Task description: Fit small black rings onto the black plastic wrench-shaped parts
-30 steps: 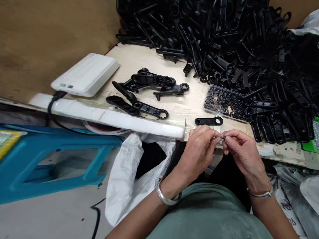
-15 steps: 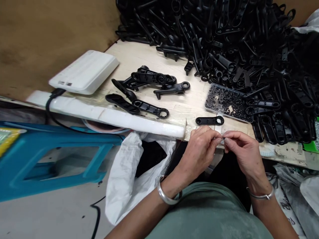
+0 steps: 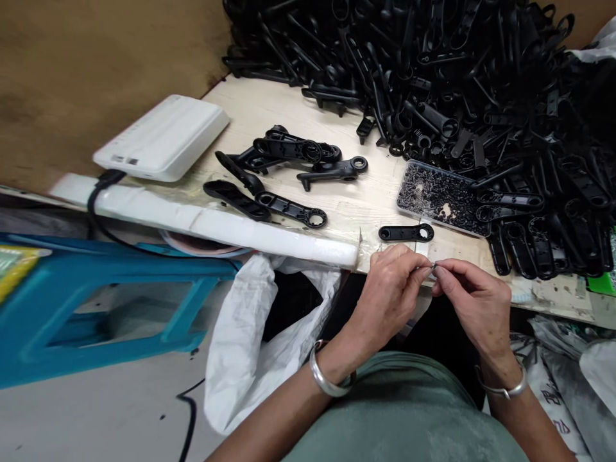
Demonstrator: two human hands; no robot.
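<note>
Thumb and forefinger of my left hand (image 3: 392, 289) are pinched together at the table's front edge. My right hand (image 3: 474, 301) pinches from the other side, its fingertips meeting the left ones. Between them shows a tiny dark piece (image 3: 434, 265), too small to name. Just beyond the fingertips a black plastic handle-like part (image 3: 405, 233) with a toothed ring end lies flat. A clear shallow box (image 3: 443, 221) of small black pieces sits behind my right hand.
A large heap of black plastic parts (image 3: 409, 64) covers the back and right of the table. Several similar parts (image 3: 289, 151) lie left of centre. A white power bank (image 3: 163, 138) with a black cable is at left. Below are a blue stool (image 3: 120, 321) and white sack (image 3: 240, 346).
Both hands have shifted very slightly to the right, still pinching at the same tiny piece. The view has moved a little; the parts on the table lie as before.
</note>
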